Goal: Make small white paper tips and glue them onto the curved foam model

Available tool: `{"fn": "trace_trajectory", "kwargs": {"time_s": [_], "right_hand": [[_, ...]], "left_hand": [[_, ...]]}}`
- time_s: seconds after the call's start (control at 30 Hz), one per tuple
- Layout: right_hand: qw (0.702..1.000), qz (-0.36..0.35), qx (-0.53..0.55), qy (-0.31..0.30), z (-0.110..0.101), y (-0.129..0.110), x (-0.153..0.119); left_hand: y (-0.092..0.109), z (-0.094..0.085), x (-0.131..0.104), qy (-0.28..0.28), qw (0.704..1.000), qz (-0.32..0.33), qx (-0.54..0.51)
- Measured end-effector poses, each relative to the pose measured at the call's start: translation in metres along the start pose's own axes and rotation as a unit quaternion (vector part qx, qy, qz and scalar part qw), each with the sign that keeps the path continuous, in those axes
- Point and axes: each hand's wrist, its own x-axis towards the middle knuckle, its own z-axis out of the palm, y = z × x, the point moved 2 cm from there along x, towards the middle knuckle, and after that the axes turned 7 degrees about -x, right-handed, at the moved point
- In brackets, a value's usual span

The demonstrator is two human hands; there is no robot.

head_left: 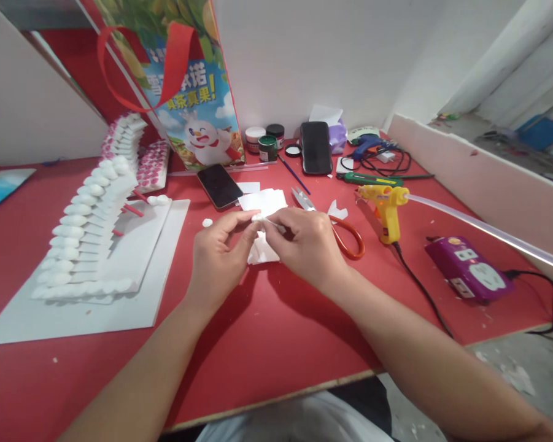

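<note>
My left hand (221, 248) and my right hand (306, 245) meet above the middle of the red table. Their fingertips pinch a small white piece (258, 218) between them; its exact kind is partly hidden by the fingers. White paper pieces (263, 253) lie beneath and behind the hands. Close to my right hand are scissors (350, 236) with orange handles, partly covered by that hand. On the left stands a white craft model (89, 233) with rows of puffy white ovals, resting on a white board (159, 270).
To the right lie a yellow glue gun (386, 212) with a long clear stick and a purple power socket (469, 270) with cords. Behind are two phones (220, 186), paint jars (267, 148), a brush (294, 174) and a printed bag (197, 104). The table edge (276, 402) is near my body.
</note>
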Motion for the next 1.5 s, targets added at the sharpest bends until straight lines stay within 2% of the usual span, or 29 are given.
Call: {"fn": "trace_trajectory", "kwargs": {"time_s": [0.07, 0.13, 0.23, 0.33, 0.47, 0.53, 0.6, 0.63, 0.67, 0.77, 0.83, 0.9, 1.07, 1.17, 1.27, 1.37, 1.5], "right_hand": [[0.992, -0.062, -0.112, 0.006, 0.003, -0.002, -0.003], [0.977, -0.089, -0.194, -0.010, 0.005, -0.003, -0.004], [0.966, -0.110, -0.232, -0.030, 0.006, -0.002, -0.004], [0.969, -0.121, -0.213, -0.037, 0.005, 0.000, -0.002], [0.978, -0.099, -0.177, -0.054, 0.003, 0.001, -0.001], [0.991, -0.063, -0.105, -0.055, 0.000, 0.001, 0.000], [0.997, 0.011, 0.039, -0.070, -0.003, 0.002, 0.004], [0.985, 0.067, 0.133, -0.086, -0.004, 0.003, 0.006], [0.958, 0.131, 0.230, -0.107, -0.005, 0.005, 0.008], [0.824, 0.295, 0.452, -0.173, -0.004, 0.012, 0.014], [0.757, 0.341, 0.517, -0.207, -0.002, 0.015, 0.016], [0.726, 0.349, 0.547, -0.231, 0.000, 0.017, 0.015], [0.691, 0.339, 0.585, -0.254, 0.002, 0.017, 0.012], [0.665, 0.358, 0.599, -0.267, 0.001, 0.016, 0.013], [0.652, 0.375, 0.602, -0.269, -0.002, 0.015, 0.014], [0.665, 0.358, 0.596, -0.271, -0.005, 0.014, 0.014], [0.710, 0.334, 0.566, -0.253, -0.008, 0.016, 0.012]], "left_hand": [[0.000, 0.001, -0.002, 0.011, 1.000, 0.008, 0.017], [0.001, 0.002, -0.003, 0.019, 0.999, 0.008, 0.026], [0.002, 0.002, -0.002, 0.006, 1.000, -0.018, 0.010], [0.001, -0.001, 0.002, -0.021, 0.998, -0.055, -0.023], [-0.001, -0.006, 0.007, -0.045, 0.996, -0.059, -0.040], [0.000, -0.008, 0.008, -0.043, 0.998, -0.047, -0.029], [0.002, -0.010, 0.008, -0.037, 0.999, -0.032, -0.008], [0.003, -0.010, 0.008, -0.035, 0.999, -0.027, 0.001], [0.004, -0.011, 0.008, -0.035, 0.999, -0.026, 0.006], [0.004, -0.012, 0.007, -0.047, 0.998, -0.046, -0.011], [0.002, -0.011, 0.006, -0.060, 0.997, -0.048, -0.030], [0.000, -0.011, 0.006, -0.064, 0.997, -0.033, -0.028], [-0.001, -0.014, 0.006, -0.079, 0.997, 0.001, 0.025], [0.003, -0.014, 0.008, -0.084, 0.992, 0.052, 0.079], [0.006, -0.015, 0.009, -0.086, 0.987, 0.082, 0.108], [0.007, -0.015, 0.010, -0.089, 0.985, 0.090, 0.114], [0.007, -0.016, 0.009, -0.089, 0.986, 0.084, 0.113]]}}
